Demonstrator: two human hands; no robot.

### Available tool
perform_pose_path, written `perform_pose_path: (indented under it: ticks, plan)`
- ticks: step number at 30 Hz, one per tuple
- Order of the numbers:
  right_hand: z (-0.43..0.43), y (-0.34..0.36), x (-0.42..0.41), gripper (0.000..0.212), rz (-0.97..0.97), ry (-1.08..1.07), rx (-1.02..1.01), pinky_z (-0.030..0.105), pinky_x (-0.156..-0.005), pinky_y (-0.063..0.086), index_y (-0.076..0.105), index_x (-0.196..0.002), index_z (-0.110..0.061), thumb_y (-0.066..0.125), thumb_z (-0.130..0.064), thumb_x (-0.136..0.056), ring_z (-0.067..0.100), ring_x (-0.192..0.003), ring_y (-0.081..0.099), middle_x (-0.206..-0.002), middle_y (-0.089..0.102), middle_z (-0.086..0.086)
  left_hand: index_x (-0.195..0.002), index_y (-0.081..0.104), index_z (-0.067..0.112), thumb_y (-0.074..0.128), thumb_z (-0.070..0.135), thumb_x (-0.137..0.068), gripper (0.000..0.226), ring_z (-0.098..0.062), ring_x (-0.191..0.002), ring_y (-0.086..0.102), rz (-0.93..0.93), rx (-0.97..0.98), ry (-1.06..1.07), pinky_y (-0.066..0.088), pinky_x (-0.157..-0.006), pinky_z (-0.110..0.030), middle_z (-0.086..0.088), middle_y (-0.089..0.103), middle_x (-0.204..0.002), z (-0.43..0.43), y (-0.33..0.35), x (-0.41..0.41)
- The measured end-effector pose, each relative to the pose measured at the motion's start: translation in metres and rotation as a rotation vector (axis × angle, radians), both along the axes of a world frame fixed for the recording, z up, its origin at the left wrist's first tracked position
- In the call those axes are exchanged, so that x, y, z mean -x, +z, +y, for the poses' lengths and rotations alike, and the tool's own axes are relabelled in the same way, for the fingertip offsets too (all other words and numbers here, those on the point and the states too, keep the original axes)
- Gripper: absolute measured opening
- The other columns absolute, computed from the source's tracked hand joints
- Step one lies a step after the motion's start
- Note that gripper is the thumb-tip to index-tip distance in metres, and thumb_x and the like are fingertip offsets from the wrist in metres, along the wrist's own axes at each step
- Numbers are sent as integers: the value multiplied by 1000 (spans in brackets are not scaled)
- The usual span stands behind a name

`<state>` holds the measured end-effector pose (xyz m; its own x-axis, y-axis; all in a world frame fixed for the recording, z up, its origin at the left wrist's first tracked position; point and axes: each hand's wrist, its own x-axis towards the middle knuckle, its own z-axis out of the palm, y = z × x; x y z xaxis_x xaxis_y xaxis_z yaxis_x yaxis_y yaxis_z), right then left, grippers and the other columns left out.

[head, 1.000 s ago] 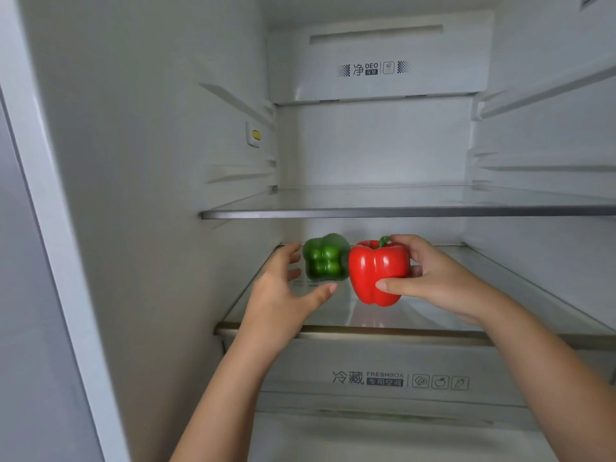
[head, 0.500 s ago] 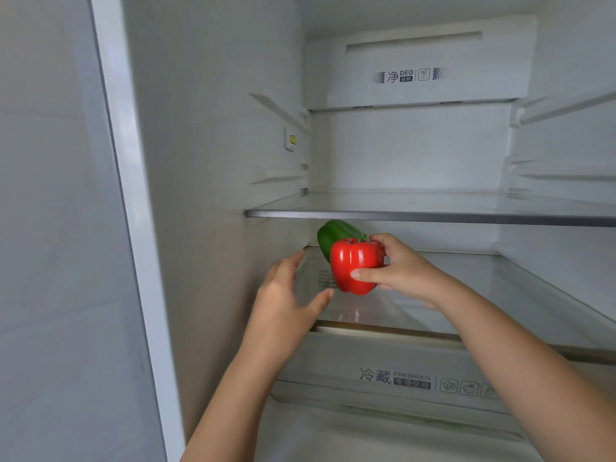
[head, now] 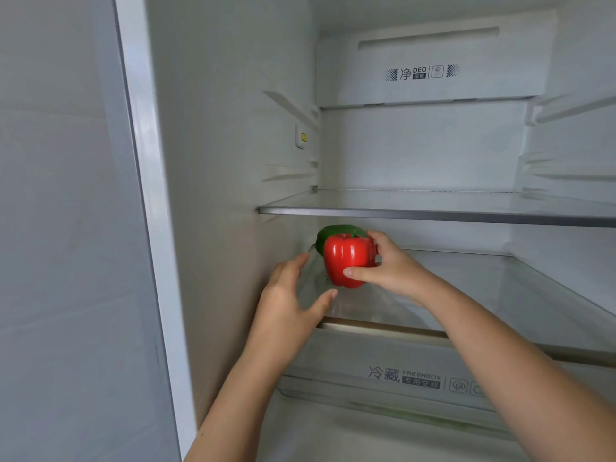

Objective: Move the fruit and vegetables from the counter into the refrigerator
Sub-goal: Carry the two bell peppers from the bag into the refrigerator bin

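I look into an open refrigerator. My right hand (head: pixel 386 268) grips a red bell pepper (head: pixel 346 258) just above the left end of the lower glass shelf (head: pixel 466 295). Behind the red one, a green bell pepper (head: pixel 333 231) shows only as a sliver near the left wall. My left hand (head: pixel 290 301) hovers at the shelf's front left corner, fingers spread and holding nothing, apart from both peppers.
An upper glass shelf (head: pixel 433 208) hangs just above the peppers. Below the lower shelf sits a clear crisper drawer (head: pixel 383 378) with a printed label. The refrigerator's left wall (head: pixel 226 195) is close beside my left hand.
My left hand has let go of the green pepper and drawn back. My right hand carried the red pepper leftward, in front of the green one. The view shifted left.
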<state>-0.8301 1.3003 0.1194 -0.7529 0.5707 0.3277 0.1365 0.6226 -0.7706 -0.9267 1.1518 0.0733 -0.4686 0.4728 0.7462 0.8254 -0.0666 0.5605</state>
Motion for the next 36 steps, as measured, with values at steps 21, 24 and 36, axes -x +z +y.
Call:
perform_pose_path:
  ticks: [21, 24, 36]
  plan:
    - [-94, -43, -63, 56, 20, -298, -545, 16, -97, 24, 36, -138, -18, 57, -30, -87, 15, -127, 36, -139, 37, -1, -124, 53, 12, 46, 34, -84, 46, -14, -110, 52, 282, 27, 54, 44, -90, -28, -3, 57, -120, -42, -31, -40]
    - [-110, -66, -68, 46, 67, -385, -651, 35, -99, 40, 50, -127, -9, 53, -29, -86, 25, -124, 43, -134, 46, 10, -121, 55, 11, 46, 30, -85, 41, -14, -108, 52, 305, 24, 47, 43, -90, -27, -3, 58, -119, -59, -45, -43]
    - [-176, -111, -86, 47, -31, -379, -810, 64, -89, 40, 60, -117, -9, 42, -32, -81, 37, -114, 54, -127, 56, 15, -110, 62, 5, 49, 22, -86, 32, -27, -95, 60, 454, 103, 257, 48, -81, -37, -11, 64, -111, -129, -83, -69]
